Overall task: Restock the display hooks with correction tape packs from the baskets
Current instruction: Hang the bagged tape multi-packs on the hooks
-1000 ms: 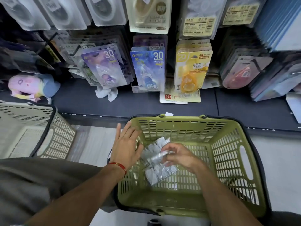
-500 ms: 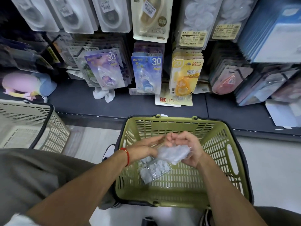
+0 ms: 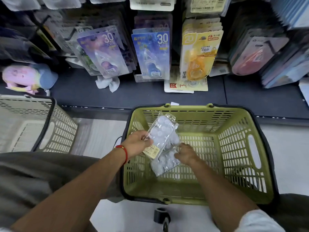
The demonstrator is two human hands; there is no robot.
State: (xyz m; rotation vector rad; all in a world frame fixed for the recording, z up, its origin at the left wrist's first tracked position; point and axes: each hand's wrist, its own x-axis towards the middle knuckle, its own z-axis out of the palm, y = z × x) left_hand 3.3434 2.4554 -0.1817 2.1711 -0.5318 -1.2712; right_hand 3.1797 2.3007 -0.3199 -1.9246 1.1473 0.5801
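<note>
Pick-up step in hand. One clear plastic pack of white round refills (image 3: pixel 161 131) is held in the left hand (image 3: pixel 137 144), its grip pinched on the pack's edge, raised over the slatted green plastic basket (image 3: pixel 237 148). The right hand (image 3: pixel 185 154) is laid, fingers curled, on a second clear pack (image 3: pixel 167 163) low in the basket (hold uncertain). Next, a free display hook must be found among the hanging carded tape packs (image 3: pixel 150 54).

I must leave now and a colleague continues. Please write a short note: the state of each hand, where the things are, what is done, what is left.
Left hand holds one clear pack above the green basket.
Right hand reaches down onto the second pack in the basket; grip unclear.
Done: one pack lifted out.
Left: take the second pack, hang both on the hooks.
</note>
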